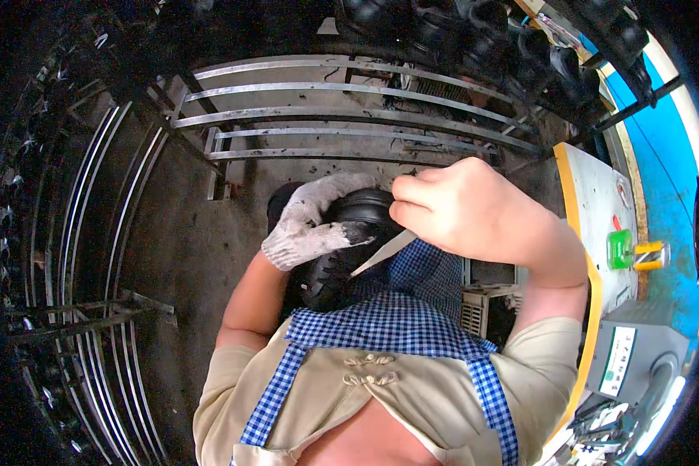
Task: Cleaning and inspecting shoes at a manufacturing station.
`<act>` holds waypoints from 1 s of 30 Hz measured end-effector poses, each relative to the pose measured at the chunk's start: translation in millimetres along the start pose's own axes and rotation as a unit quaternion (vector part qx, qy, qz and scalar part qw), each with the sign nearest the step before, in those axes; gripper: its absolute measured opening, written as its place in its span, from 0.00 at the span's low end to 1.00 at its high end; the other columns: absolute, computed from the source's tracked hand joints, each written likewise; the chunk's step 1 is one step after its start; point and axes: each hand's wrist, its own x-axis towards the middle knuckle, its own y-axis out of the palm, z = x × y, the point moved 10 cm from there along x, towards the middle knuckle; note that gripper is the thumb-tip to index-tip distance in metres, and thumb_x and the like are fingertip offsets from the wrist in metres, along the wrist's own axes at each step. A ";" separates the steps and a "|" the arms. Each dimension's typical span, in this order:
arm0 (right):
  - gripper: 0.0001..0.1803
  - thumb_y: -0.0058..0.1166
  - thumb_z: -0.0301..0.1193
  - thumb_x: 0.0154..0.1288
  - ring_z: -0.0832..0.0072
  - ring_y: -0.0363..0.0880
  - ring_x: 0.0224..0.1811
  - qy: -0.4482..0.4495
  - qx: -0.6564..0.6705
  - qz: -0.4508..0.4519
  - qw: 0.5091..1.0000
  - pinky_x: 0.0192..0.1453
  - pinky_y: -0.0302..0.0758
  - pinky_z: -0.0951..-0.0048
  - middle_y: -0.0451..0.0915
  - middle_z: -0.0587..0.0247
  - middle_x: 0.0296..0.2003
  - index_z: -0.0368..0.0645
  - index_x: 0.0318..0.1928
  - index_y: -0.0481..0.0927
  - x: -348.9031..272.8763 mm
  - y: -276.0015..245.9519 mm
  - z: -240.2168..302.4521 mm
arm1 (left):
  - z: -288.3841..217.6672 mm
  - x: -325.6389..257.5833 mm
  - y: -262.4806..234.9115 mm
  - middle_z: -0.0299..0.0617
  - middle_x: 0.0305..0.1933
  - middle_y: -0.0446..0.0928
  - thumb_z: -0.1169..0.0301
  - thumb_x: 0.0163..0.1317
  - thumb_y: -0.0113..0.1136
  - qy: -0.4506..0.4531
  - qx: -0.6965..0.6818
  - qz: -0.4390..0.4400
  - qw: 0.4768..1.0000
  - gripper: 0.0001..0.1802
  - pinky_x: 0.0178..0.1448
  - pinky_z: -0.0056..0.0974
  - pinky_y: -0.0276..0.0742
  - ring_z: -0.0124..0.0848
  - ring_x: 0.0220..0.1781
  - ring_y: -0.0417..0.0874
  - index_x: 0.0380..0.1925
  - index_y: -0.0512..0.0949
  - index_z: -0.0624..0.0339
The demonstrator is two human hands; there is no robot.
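Note:
My left hand, in a whitish knitted glove with dark-stained fingertips, wraps round a black boot held over my lap. The boot has a shiny, ridged surface, and its blocky tread shows toward my apron. My bare right hand is closed at the boot's right side, its fingers pinched together. From under it a pale, flat, tapering strip slants down to the left, its narrow end by the tread. Whether the strip is a blade or something softer, I cannot tell. The right fingertips partly cover the boot.
Metal racks with bare rails stand ahead and at the left. Black boots hang along the top. To the right, a yellow-edged white table carries a green container, a yellow can and a grey machine. A pale crate sits beside my lap.

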 end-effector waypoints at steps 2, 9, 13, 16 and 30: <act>0.04 0.51 0.28 0.51 0.68 0.80 0.30 -0.007 0.003 0.030 1.000 0.30 0.78 0.71 0.74 0.61 0.29 0.40 0.27 0.75 2.5 3.0 3.2 | -5.6 1.8 13.3 0.49 0.52 0.75 0.56 0.43 0.71 0.013 -0.006 0.045 0.999 0.39 0.59 0.38 0.70 0.35 0.53 0.76 0.53 0.71 0.71; 0.06 0.54 0.30 0.50 0.66 0.80 0.29 0.015 -0.010 0.060 0.998 0.29 0.79 0.68 0.74 0.60 0.28 0.40 0.26 0.74 3.9 27.4 -6.5 | 3.8 6.2 17.6 0.48 0.51 0.76 0.57 0.43 0.71 -0.024 -0.015 0.039 0.999 0.40 0.59 0.38 0.70 0.33 0.53 0.76 0.54 0.71 0.70; 0.10 0.59 0.30 0.43 0.64 0.79 0.28 0.030 0.125 -0.031 0.991 0.28 0.77 0.66 0.73 0.60 0.25 0.41 0.25 0.72 -0.5 24.1 -27.2 | 9.6 8.9 12.6 0.47 0.51 0.76 0.58 0.42 0.72 -0.016 -0.054 0.035 0.998 0.39 0.59 0.38 0.70 0.33 0.53 0.76 0.53 0.72 0.69; 0.09 0.57 0.27 0.41 0.66 0.77 0.28 0.053 0.236 -0.083 0.967 0.27 0.73 0.66 0.72 0.60 0.23 0.41 0.23 0.69 -7.9 31.0 -46.2 | 15.5 9.5 10.9 0.47 0.50 0.76 0.59 0.41 0.72 -0.026 -0.077 0.038 0.996 0.38 0.59 0.38 0.70 0.33 0.53 0.76 0.52 0.72 0.69; 0.16 0.61 0.20 0.48 0.78 0.73 0.25 0.243 0.443 -0.368 0.780 0.28 0.70 0.79 0.77 0.62 0.33 0.42 0.38 0.72 -79.5 133.6 -85.3 | 31.5 -10.0 -120.5 0.46 0.53 0.74 0.43 0.63 0.49 0.121 -0.339 -0.311 0.880 0.35 0.57 0.45 0.74 0.40 0.52 0.77 0.56 0.68 0.63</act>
